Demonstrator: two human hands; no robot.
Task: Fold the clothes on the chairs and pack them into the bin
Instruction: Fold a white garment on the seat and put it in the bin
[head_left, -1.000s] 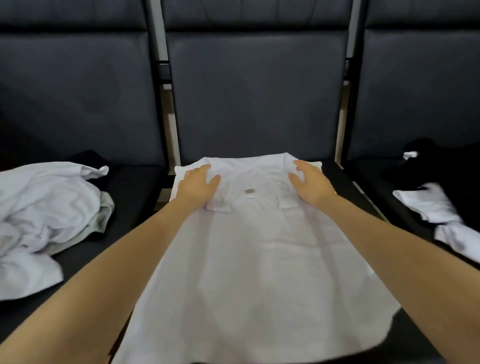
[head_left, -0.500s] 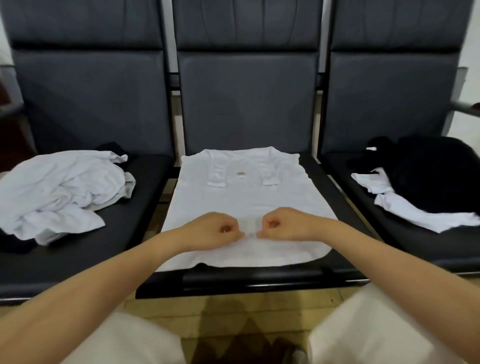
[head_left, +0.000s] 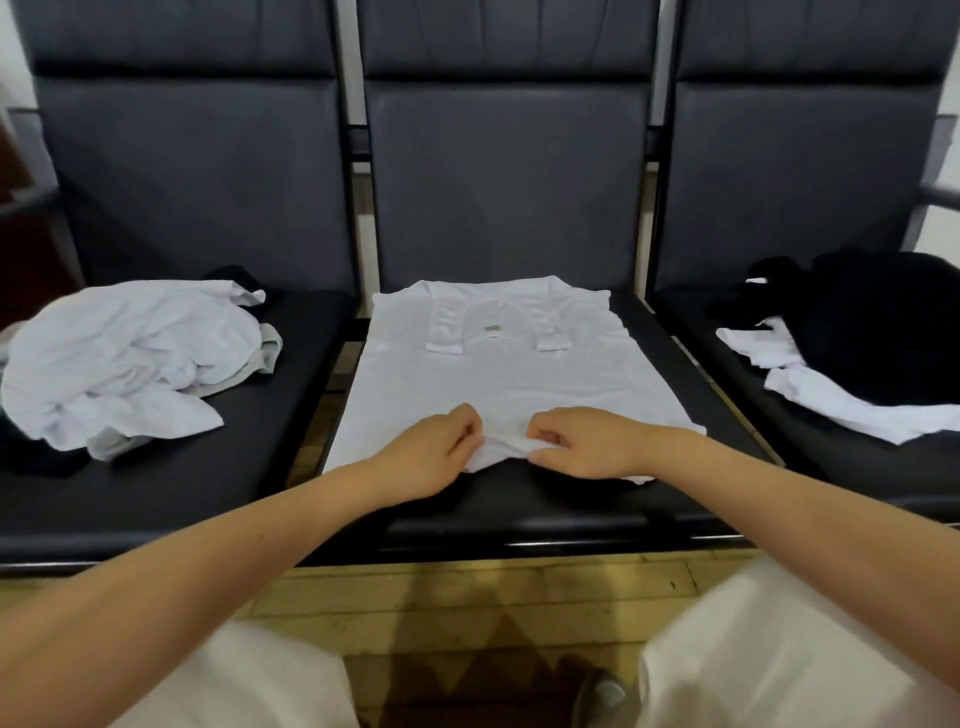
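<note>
My hands: my left hand (head_left: 434, 451) and right hand (head_left: 582, 441) now pinch the bottom hem, lifted a bit since a moment ago.
White shirt (head_left: 501, 374): flat on the middle chair (head_left: 571, 499), sleeves tucked.
Next: fold it up.
Bin: not seen.

three dark padded chairs stand side by side on a wooden floor (head_left: 467, 597). the middle chair (head_left: 519, 509) carries a white shirt (head_left: 498, 384) laid flat, sleeves folded in, collar toward the backrest. the left chair (head_left: 171, 483) holds a crumpled heap of white clothes (head_left: 130, 353) over something dark. the right chair (head_left: 831, 467) holds a black garment (head_left: 878, 322) lying on white cloth (head_left: 841, 410).
</note>
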